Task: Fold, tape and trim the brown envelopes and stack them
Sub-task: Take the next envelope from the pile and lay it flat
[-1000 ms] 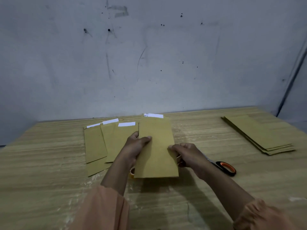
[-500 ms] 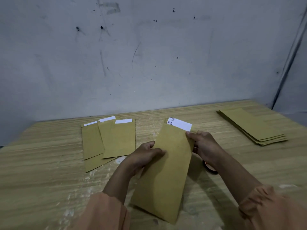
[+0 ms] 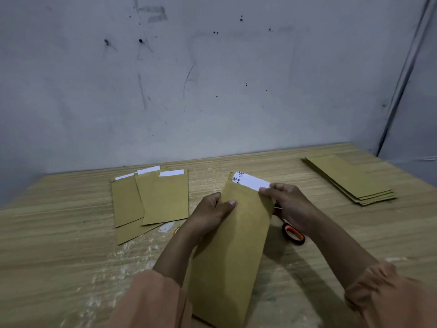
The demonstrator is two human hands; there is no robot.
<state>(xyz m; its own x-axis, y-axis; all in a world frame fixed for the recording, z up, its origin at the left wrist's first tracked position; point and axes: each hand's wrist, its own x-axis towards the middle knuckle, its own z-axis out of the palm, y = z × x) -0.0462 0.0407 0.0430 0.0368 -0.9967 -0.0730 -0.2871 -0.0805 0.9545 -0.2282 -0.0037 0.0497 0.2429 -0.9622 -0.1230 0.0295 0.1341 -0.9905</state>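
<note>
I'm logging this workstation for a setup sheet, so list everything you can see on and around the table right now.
held envelope: one, brown, centre, lifted between both hands
white paper: one, white with small dark print, sticking out of the held envelope's top
envelopes with white slips: about four, brown, overlapping, far left of the table
flat envelope stack: several, exact count unclear, brown, far right of the table
scissors: one, orange and black handle, on the table under the right wrist, blades hidden
table: one, light wood
wall: one, grey, scuffed, behind the table
left hand: grips the held envelope's left edge
right hand: pinches the white paper's corner
sleeves: two, peach
</note>
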